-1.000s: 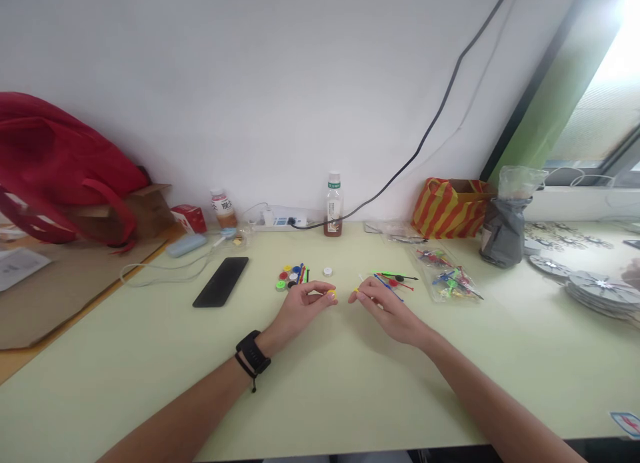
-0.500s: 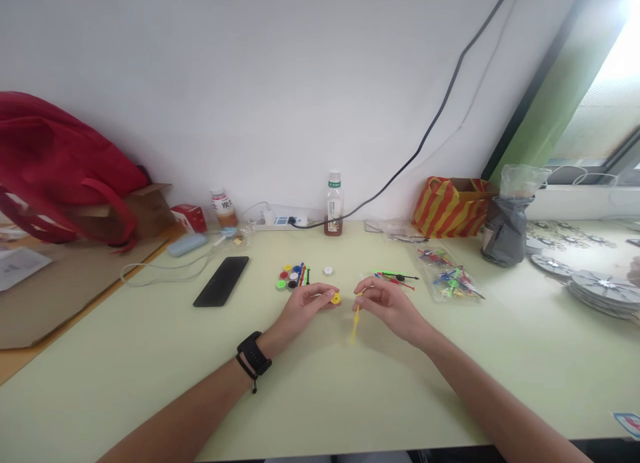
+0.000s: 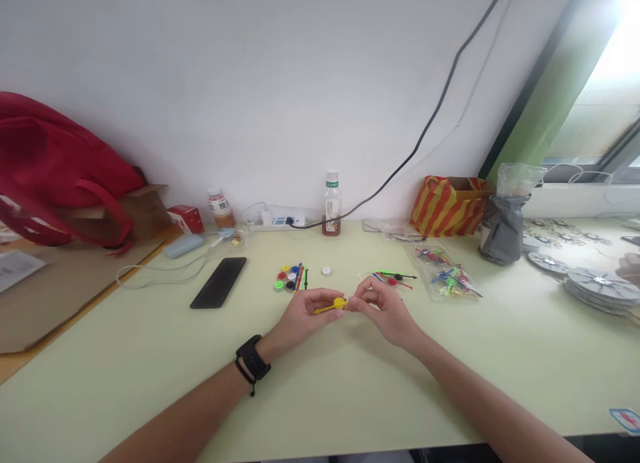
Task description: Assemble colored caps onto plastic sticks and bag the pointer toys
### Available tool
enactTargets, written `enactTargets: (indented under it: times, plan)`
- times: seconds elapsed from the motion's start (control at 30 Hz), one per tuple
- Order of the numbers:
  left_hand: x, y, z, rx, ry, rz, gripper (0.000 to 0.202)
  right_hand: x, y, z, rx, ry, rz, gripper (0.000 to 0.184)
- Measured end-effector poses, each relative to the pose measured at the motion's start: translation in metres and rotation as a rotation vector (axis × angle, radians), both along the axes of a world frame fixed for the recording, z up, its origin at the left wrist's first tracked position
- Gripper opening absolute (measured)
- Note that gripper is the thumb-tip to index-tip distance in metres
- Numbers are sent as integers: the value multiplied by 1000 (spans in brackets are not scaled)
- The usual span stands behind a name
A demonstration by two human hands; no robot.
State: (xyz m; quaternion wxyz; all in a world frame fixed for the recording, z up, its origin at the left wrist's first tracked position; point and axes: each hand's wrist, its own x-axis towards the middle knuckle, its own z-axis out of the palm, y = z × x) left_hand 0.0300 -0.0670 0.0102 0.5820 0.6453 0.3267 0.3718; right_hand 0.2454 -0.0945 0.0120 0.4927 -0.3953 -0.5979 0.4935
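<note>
My left hand [image 3: 306, 317] is closed on a small round yellow plastic disc [image 3: 339, 302], held above the table. Across the disc lies a yellow arrow-shaped pointer [image 3: 324, 309], its tip toward my left palm. My right hand [image 3: 386, 312] pinches the pointer's other end, fingertips close to those of my left hand. Beyond my left hand sit several coloured discs [image 3: 279, 285] beside loose pointers [image 3: 306, 279]. A single white disc [image 3: 327, 271] lies apart on the table. Behind my right hand are several pointers with discs on them [image 3: 398, 277], partly hidden.
Clear bags of coloured pointers [image 3: 453, 281] lie right of my hands. A black phone [image 3: 219, 283] is at the left. Along the wall stand a bottle [image 3: 332, 206], a power strip [image 3: 285, 221] and a striped bag [image 3: 450, 206]. Grey discs [image 3: 600, 289] are stacked far right.
The yellow pointer has swung from hanging down to lying across the yellow disc. My right hand has moved left, bringing the hands close together.
</note>
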Motion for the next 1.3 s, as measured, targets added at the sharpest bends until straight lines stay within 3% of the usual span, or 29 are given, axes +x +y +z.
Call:
enactTargets:
  times: [0.5,0.67,0.87,1.3]
  plan:
    - [0,0,1,76,28,55,36,11,3,7,-44,-26,73,39]
    - [-2,0,-1,229,81,85,31,15,6,7,34,-98,59,39]
    - [-5,-1,1,363,191,74,21,14,2,12,4,-81,117,37]
    - [-1,-8,9,254,81,-20,24,9,2,11,25,-90,90,36]
